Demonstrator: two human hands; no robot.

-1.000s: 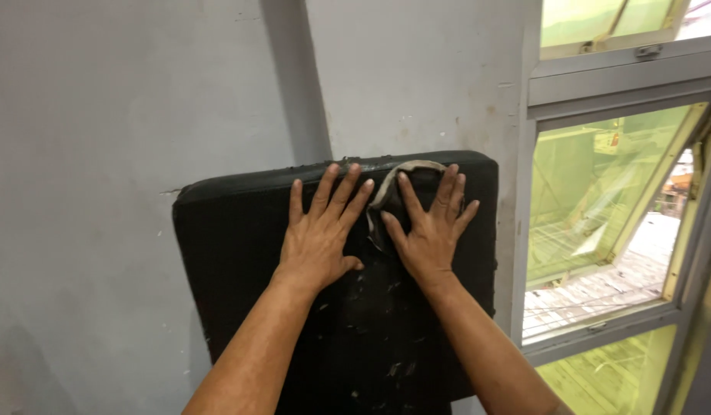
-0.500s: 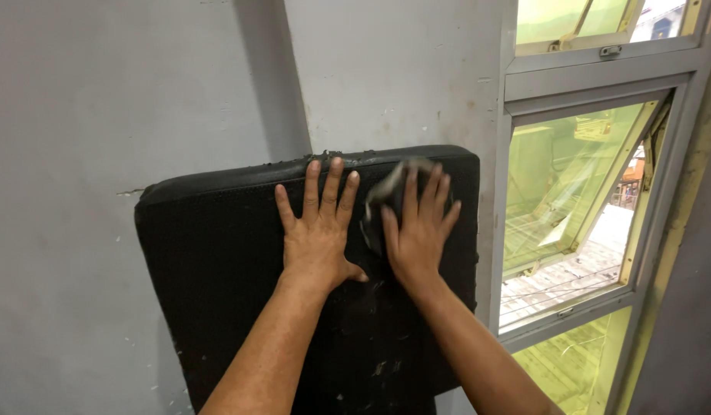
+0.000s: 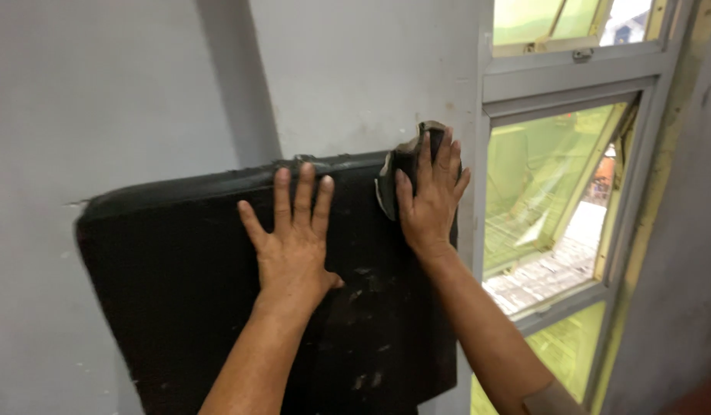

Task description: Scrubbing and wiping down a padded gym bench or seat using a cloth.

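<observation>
Head view: left hand (image 3: 292, 244) lies flat, fingers spread, bracing the black pad (image 3: 179, 292) against the wall (image 3: 102, 92). Right hand (image 3: 428, 201) presses a rag (image 3: 400, 165) at the pad's upper right corner, fingers extended. Wiping well means firm bracing and even pressure along the edge.

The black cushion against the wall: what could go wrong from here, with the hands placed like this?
1. The black cushion leans tilted on the grey wall, held only by the flat left hand; it might slide down.
2. The right hand presses a dark rag at the cushion's top corner, close to the window frame; the fingers could knock against it.
</observation>
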